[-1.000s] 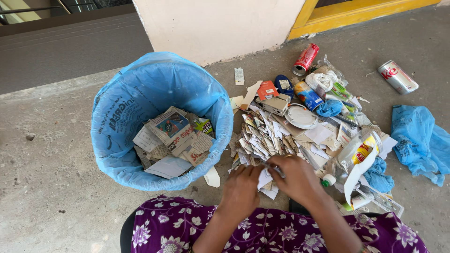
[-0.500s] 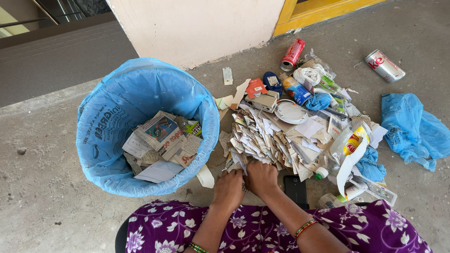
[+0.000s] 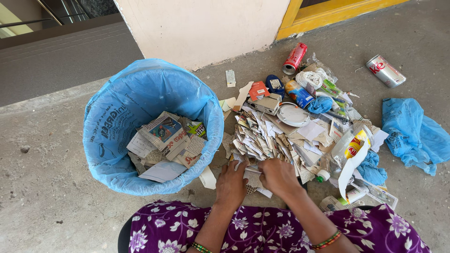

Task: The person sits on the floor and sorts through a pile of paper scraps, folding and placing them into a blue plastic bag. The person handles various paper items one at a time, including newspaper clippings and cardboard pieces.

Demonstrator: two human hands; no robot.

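Observation:
A heap of torn paper scraps (image 3: 272,138) lies on the concrete floor in front of me. My left hand (image 3: 231,183) and my right hand (image 3: 277,176) rest side by side on the near edge of the heap, fingers curled over a few scraps between them. Whether the fingers actually grip the paper is hidden by the backs of the hands. To the left stands a bin lined with a blue plastic bag (image 3: 117,122), with folded newspapers and paper pieces (image 3: 166,140) inside it.
Mixed litter lies beyond the heap: a red can (image 3: 295,58), a silver can (image 3: 385,70), a white lid (image 3: 293,115), a plastic bottle (image 3: 349,145), a crumpled blue bag (image 3: 412,133). A cream wall (image 3: 206,28) and yellow door frame (image 3: 328,14) stand behind.
Both hands have drawn closer together on the near edge of the paper heap. The view has shifted, so the bin and litter sit slightly differently in frame.

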